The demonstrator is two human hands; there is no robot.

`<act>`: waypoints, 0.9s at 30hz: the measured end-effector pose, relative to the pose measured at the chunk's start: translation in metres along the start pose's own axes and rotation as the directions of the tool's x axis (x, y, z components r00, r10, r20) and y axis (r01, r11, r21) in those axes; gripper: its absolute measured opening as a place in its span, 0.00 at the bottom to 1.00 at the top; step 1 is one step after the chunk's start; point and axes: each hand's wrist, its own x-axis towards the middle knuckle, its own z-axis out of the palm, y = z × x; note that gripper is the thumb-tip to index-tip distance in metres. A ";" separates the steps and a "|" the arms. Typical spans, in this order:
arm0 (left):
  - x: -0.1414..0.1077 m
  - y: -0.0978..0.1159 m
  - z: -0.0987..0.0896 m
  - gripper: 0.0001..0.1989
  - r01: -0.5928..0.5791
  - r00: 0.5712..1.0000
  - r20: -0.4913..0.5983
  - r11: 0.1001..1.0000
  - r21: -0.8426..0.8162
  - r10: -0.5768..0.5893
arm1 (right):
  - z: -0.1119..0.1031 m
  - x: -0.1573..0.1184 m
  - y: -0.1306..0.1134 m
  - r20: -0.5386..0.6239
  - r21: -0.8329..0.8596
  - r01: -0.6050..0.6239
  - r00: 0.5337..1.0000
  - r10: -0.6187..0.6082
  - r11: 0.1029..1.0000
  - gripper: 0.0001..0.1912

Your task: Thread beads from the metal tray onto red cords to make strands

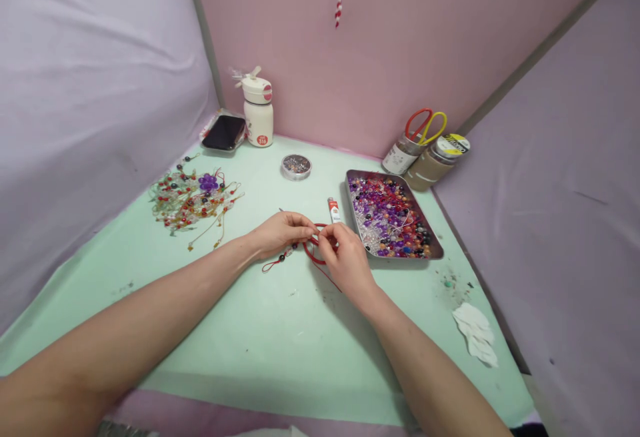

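Observation:
My left hand [281,233] is closed in a pinch, its fingertips meeting those of my right hand [346,256] over the middle of the table. Between them they appear to grip a thin red cord [334,282], whose tail runs down below my right hand. The exact spot of the grip is too small to make out. Thick red loops [316,255], resembling scissor handles, lie under the fingers, partly hidden. Beside my left fingers rests a beaded string [282,258] with black and clear beads and a red end loop.
A metal tray [436,250] of mixed beads stands right, near a red-and-white lighter [333,209]. Behind are a round clear case [296,166], a white bottle [259,120], a phone [225,132] and jars [431,169]. Beaded strings [193,200] lie left, a crumpled tissue [476,333] right.

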 end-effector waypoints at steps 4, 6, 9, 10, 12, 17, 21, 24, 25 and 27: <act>0.000 0.001 0.000 0.13 -0.011 1.000 0.006 1.000 0.014 0.011 | -0.001 0.000 -0.001 -0.002 0.014 -0.004 1.000 0.004 1.000 0.07; -0.001 0.002 0.001 0.13 -0.013 1.000 0.003 0.999 0.031 0.013 | -0.001 0.000 -0.002 0.001 0.017 -0.007 1.000 0.007 1.000 0.07; -0.001 0.002 0.002 0.13 -0.014 1.000 0.001 0.999 0.037 0.014 | -0.001 0.001 -0.002 0.007 0.016 -0.015 1.000 0.015 1.000 0.07; -0.001 0.002 0.002 0.13 -0.014 1.000 0.000 0.999 0.032 0.014 | -0.001 0.001 -0.002 0.006 0.016 -0.017 1.000 0.017 1.000 0.07; -0.001 0.001 0.002 0.13 -0.013 1.000 -0.005 1.000 0.025 0.013 | -0.001 0.001 -0.002 0.008 0.014 -0.021 1.000 0.021 1.000 0.07; 0.000 0.000 0.001 0.13 -0.010 1.000 -0.002 1.000 0.024 0.010 | 0.000 0.001 -0.001 0.012 0.015 -0.027 1.000 0.027 1.000 0.07; -0.001 0.001 0.002 0.13 -0.012 1.000 0.002 1.000 0.029 0.012 | -0.001 0.001 -0.001 0.014 0.012 -0.037 0.999 0.037 0.999 0.07; -0.002 0.002 0.004 0.13 -0.014 1.000 -0.005 0.999 0.034 0.014 | -0.001 0.001 -0.001 0.013 0.009 -0.036 0.999 0.036 0.999 0.07; -0.002 0.002 0.004 0.13 -0.014 1.000 -0.009 0.999 0.033 0.014 | -0.001 0.001 -0.001 0.011 0.009 -0.033 0.999 0.033 0.999 0.07; -0.002 0.003 0.005 0.13 -0.014 1.000 -0.016 0.999 0.029 0.014 | -0.001 0.001 -0.001 0.003 0.008 -0.031 1.000 0.031 0.999 0.08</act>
